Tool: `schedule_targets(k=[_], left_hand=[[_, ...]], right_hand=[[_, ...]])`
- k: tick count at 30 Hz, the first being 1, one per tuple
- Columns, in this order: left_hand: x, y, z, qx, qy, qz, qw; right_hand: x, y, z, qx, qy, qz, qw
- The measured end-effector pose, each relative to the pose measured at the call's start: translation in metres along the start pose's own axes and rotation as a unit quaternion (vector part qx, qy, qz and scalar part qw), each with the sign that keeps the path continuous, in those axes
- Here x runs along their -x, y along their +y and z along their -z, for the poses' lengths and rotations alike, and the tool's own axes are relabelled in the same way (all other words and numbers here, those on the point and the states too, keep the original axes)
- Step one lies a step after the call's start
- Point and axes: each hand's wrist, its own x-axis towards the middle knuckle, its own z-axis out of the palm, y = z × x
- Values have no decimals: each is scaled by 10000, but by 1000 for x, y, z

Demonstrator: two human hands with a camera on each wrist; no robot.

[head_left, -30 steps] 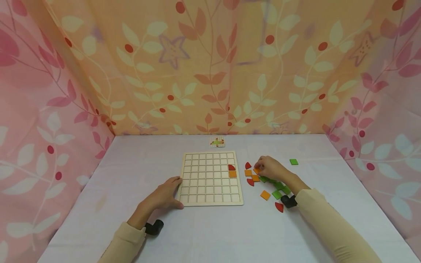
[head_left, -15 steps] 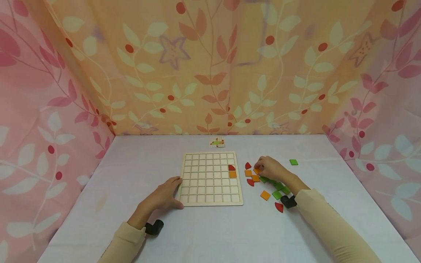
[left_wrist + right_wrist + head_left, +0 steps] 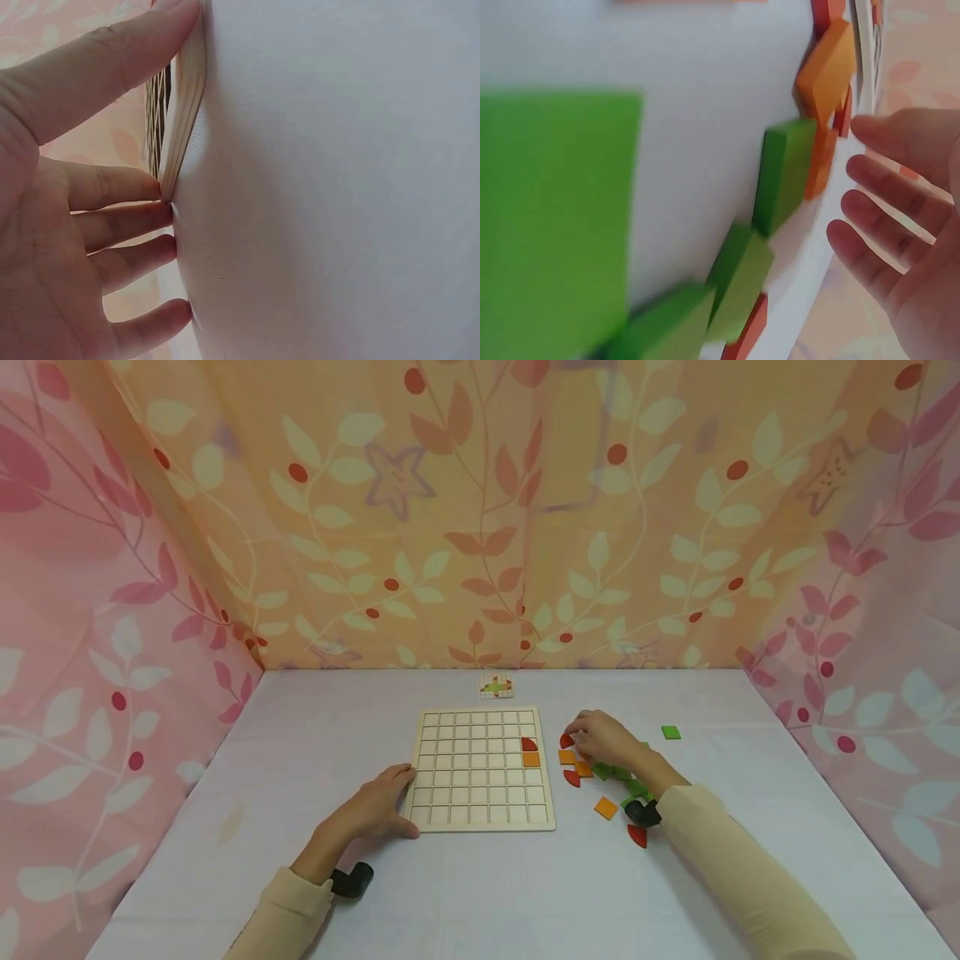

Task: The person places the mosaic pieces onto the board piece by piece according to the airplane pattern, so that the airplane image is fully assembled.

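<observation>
A pale wooden grid board [image 3: 461, 781] lies mid-table. My left hand [image 3: 375, 797] is at its left side, thumb at the near corner and fingertips along the left edge; the thumb [image 3: 105, 64] reaches across to the wood in the left wrist view. One red quarter-circle tile [image 3: 529, 744] and one orange square tile [image 3: 531, 760] sit in right-hand cells. Right of the board, my right hand [image 3: 606, 739] has its fingertips at a loose red quarter-circle tile [image 3: 566, 741]. The fingers look fairly straight in the right wrist view, the index fingertip [image 3: 866, 127] beside a red tile [image 3: 844, 116].
Loose orange tiles [image 3: 566, 757], green tiles [image 3: 602, 771] and red tiles [image 3: 637, 836] lie under and around the right forearm. One green square [image 3: 671, 732] stands apart to the right. A small pattern card [image 3: 497, 685] lies behind the board. Patterned curtains [image 3: 480, 527] enclose the table.
My right hand has shifted a little left, from an orange square tile to the red quarter-circle tile beside the board. My left hand has stayed on the board's edge.
</observation>
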Motion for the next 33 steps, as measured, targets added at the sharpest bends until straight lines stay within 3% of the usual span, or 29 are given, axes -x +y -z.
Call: schedule_targets(k=[3,6,17,26,33], left_hand=[[0,0,0,8,4,-5,10000],[0,0,-1,30,-4,4,10000],[0,1,0,62,1,43,10000],[-1,-1,0,49,-31,79,10000],[-1,-2,-2,40,-18,80,10000]], right_hand=[[-5,-3,-4,406,86,413,9983],[-8,-5,-7,653,106,555,9963],[-13,-6,-5,816,-83,76,9966],[-14,-7,-3,849,-207,-59,9962],[-12,-5,-1,498,-204,-253,9982]])
